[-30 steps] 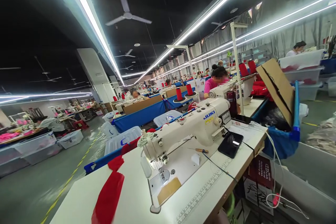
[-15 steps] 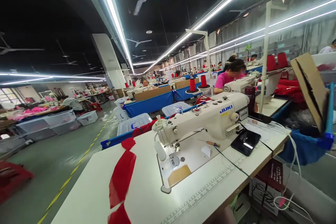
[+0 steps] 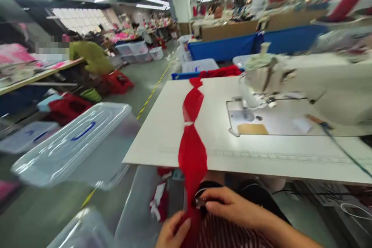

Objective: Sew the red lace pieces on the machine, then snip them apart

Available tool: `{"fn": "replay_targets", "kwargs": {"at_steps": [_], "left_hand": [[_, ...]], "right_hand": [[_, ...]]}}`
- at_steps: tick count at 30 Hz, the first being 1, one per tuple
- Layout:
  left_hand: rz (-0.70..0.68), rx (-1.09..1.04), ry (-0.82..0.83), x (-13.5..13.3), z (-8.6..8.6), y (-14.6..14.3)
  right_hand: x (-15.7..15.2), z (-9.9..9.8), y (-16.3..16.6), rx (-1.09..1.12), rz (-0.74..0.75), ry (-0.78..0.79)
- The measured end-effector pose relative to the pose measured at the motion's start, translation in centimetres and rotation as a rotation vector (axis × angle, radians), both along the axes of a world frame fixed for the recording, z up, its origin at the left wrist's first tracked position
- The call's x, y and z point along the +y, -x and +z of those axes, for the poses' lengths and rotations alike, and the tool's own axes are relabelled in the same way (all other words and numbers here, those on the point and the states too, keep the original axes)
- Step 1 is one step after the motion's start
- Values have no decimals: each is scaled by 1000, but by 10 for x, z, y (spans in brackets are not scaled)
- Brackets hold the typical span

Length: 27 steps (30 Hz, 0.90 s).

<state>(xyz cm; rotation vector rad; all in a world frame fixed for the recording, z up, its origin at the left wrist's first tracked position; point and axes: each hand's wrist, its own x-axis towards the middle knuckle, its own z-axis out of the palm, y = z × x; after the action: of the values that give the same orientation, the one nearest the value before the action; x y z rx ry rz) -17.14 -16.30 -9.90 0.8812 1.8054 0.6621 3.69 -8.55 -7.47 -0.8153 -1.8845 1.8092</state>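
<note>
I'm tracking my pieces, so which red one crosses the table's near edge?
The large red piece over the ruler spans that edge; the next one back lies wholly on the table, and the cloth in your left hand is off it.

Reference point: the sewing table (image 3: 154, 135). The sewing machine (image 3: 328, 77) stands on its right part; a wooden-handled awl (image 3: 316, 120) and a paper scrap (image 3: 302, 124) lie at the machine's near side. A fabric strip (image 3: 193, 151) crosses the table's left part from far edge to near edge and hangs over the latter. Before the near edge, the left hand (image 3: 174, 230) grips the strip; the right hand (image 3: 222, 203) holds a small tool (image 3: 200, 202) beside it. Left of the table: a lidded bin (image 3: 95, 155). Below its near-left corner: an open bin (image 3: 130, 209). Behind the table: a box (image 3: 200, 64), then a partition (image 3: 223, 48).
</note>
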Motion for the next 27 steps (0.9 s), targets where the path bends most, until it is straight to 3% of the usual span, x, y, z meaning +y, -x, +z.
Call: {"fn": "replay_targets", "kwargs": {"at_steps": [2,5,11,19,24,27], "left_hand": [[-61,-220,41,-21,0,3],[-80,-382,-35,-30,7,4],[-108,-347,-86,-33,25,-1],[-167,-300,-112,-32,29,-4],[-194,-244,-117,-34,23,-6],[-404,-165,-120,-25,37,-1]], "right_hand": [[-11,-7,3,-52,-85,187],[-10,-18,-2,-140,-79,359],[-11,-27,-3,-182,5,453],[-9,-25,11,-154,123,466],[-10,-28,15,-119,97,334],[-9,-35,12,-114,18,266]]}}
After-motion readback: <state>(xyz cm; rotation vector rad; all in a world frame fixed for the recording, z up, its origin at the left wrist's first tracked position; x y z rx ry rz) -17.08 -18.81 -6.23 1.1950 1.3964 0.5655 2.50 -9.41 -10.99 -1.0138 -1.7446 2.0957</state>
